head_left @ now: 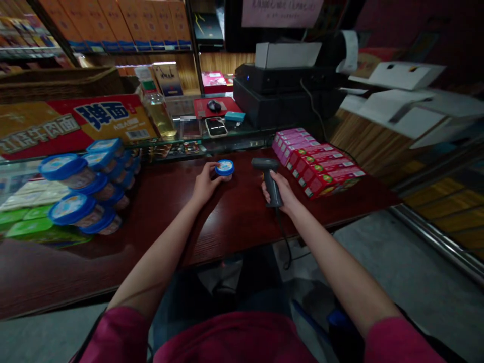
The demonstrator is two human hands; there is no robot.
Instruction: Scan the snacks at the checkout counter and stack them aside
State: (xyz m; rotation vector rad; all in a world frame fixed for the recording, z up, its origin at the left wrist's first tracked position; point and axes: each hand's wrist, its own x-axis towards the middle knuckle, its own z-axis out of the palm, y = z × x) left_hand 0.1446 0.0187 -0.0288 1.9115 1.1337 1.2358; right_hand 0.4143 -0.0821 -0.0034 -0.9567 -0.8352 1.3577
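Note:
My left hand is closed around the side of a small round tub with a blue-rimmed lid, which is at the wooden counter. Whether the tub rests on the wood or is slightly raised, I cannot tell. A dark grey barcode scanner is gripped by its handle in my right hand, its head pointing left toward the tub. The scanner's cable hangs down over the counter's front edge. More blue-lidded tubs stand stacked at the left.
Right of the scanner lie rows of red boxes and pink boxes. Behind stand a bottle, a phone, a mouse and a black register. Green packets lie at the left, before a noodle carton.

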